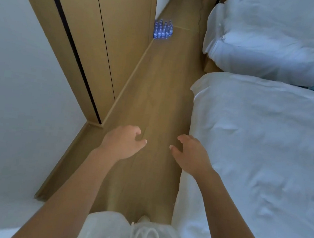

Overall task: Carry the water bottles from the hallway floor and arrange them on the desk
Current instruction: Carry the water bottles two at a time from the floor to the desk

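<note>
Both forearms are bare, with no sleeves in view. The nails look pale at the fingertips. White shorts (124, 232) carry a looped white drawstring (148, 234) at the waist.

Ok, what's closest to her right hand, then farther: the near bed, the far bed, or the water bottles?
From the right hand, in the head view:
1. Near bed, right beside it.
2. Far bed, ahead on the right.
3. Water bottles, ahead on the left, by the wooden wall; nearly level with the far bed.
</note>
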{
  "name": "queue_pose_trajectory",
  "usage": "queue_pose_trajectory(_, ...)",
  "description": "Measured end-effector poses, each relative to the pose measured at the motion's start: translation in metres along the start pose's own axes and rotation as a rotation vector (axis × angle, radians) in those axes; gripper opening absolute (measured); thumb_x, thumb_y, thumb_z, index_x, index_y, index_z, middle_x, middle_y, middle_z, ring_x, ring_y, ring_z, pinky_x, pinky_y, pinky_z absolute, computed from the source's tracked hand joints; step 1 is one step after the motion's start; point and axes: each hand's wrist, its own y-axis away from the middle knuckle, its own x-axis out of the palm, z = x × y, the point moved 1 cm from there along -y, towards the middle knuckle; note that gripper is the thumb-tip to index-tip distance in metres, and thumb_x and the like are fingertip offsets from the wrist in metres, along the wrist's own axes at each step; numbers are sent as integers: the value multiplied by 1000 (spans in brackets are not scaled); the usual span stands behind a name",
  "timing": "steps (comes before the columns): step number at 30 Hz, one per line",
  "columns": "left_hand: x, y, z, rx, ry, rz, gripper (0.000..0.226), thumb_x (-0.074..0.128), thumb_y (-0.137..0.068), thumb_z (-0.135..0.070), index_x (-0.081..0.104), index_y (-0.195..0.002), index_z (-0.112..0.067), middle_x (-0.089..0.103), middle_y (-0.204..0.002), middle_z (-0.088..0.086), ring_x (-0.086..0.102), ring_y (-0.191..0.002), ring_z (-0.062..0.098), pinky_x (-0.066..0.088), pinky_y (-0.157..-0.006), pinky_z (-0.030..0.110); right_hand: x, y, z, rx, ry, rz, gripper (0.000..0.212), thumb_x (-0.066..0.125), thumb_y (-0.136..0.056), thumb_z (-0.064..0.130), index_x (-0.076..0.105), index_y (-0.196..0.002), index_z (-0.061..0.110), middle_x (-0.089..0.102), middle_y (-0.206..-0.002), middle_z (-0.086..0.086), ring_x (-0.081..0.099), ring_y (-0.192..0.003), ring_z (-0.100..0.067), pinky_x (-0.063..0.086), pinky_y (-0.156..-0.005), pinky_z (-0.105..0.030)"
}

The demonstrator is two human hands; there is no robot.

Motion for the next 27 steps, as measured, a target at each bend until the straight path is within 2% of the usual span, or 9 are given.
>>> queue_pose_trajectory(5, -19, -78, -12, -42, -3, -6, 49, 49, -91, -48, 48, -132, -22, 63, -114, -4, 59, -101, 15, 47, -84, 33, -18, -82, -14, -1, 22, -5, 37, 50, -92, 36, 53, -118, 10, 56, -117, -4, 50, -110, -22, 41, -82, -30)
queue_pose_trajectory(8, -33, -129, -17, -50, 62, -2, 48, 51, -91, -45, 48, -133, -21, 56, -129, -3, 55, -112, 16, 44, -88, 32, -27, -134, -19, -8, 24, -12, 36, 51, -91, 36, 53, -117, 11, 56, -115, -3, 51, -107, -19, 39, -77, -28)
queue_pose_trajectory(13, -69, -233, -27, -35, 76, -28, 48, 53, -91, -43, 49, -133, -19, 54, -132, -2, 53, -117, 18, 42, -96, 33, -47, -238, -15, -20, 22, -43, 40, 51, -91, 36, 52, -120, 9, 55, -118, -5, 50, -110, -22, 44, -86, -36)
queue_pose_trajectory(16, -100, -302, -35, -15, 26, -31, 47, 52, -91, -44, 49, -131, -20, 56, -130, -2, 53, -118, 19, 42, -93, 32, -64, -306, -5, -4, -3, -49, 37, 52, -90, 34, 53, -116, 8, 55, -110, -4, 51, -106, -23, 47, -84, -37)
queue_pose_trajectory(20, -141, -396, -51, 21, 17, -18, 47, 51, -90, -48, 49, -131, -23, 54, -131, -3, 52, -119, 19, 42, -97, 37, -86, -394, 5, 13, -20, -49, 27, 53, -88, 29, 55, -105, 8, 54, -97, -1, 53, -96, -22, 51, -79, -38)
queue_pose_trajectory(27, -166, -524, -66, 46, 15, 55, 49, 52, -90, -45, 48, -132, -21, 53, -134, -2, 52, -120, 19, 41, -96, 33, -111, -517, -8, 63, -48, -66, 39, 52, -88, 32, 51, -121, 11, 54, -112, -2, 48, -110, -22, 47, -84, -35)
